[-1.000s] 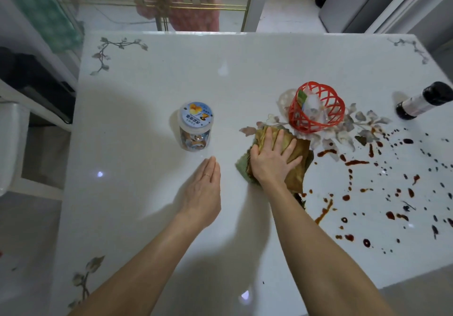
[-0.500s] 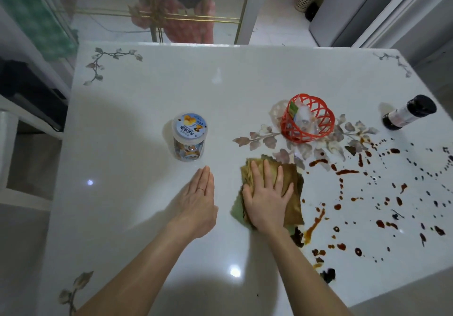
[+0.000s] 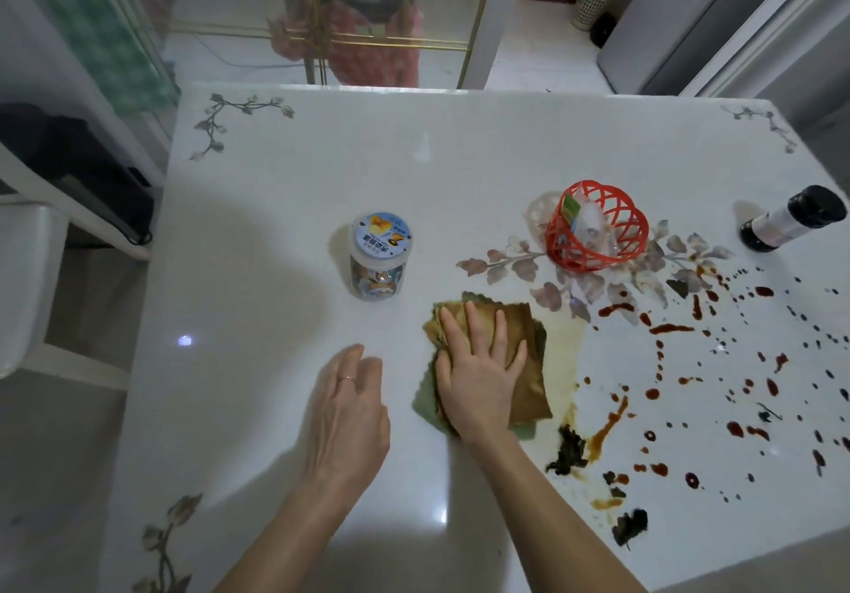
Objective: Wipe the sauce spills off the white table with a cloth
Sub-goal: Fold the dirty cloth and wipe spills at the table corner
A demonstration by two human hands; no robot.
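Note:
A folded cloth (image 3: 529, 362), green underneath and stained brown on top, lies flat on the white table (image 3: 285, 188) near its middle. My right hand (image 3: 478, 376) presses palm-down on the cloth with fingers spread. My left hand (image 3: 349, 413) rests flat on the bare table just left of the cloth, holding nothing. Red-brown sauce drops and streaks (image 3: 667, 328) cover the table to the right of the cloth. A pale brown smear (image 3: 568, 353) sits along the cloth's right edge, and dark clumps (image 3: 568, 452) lie near the front.
A small jar with a printed lid (image 3: 380, 254) stands left of the cloth. Behind the cloth to the right is a red plastic basket (image 3: 598, 227). A dark-capped bottle (image 3: 791, 220) stands near the right edge. Printed flowers (image 3: 593, 280) decorate the tabletop.
My right hand has dragged the cloth toward me and slightly left, leaving a pale brown smear beside it. My left hand stays in about the same spot on the table.

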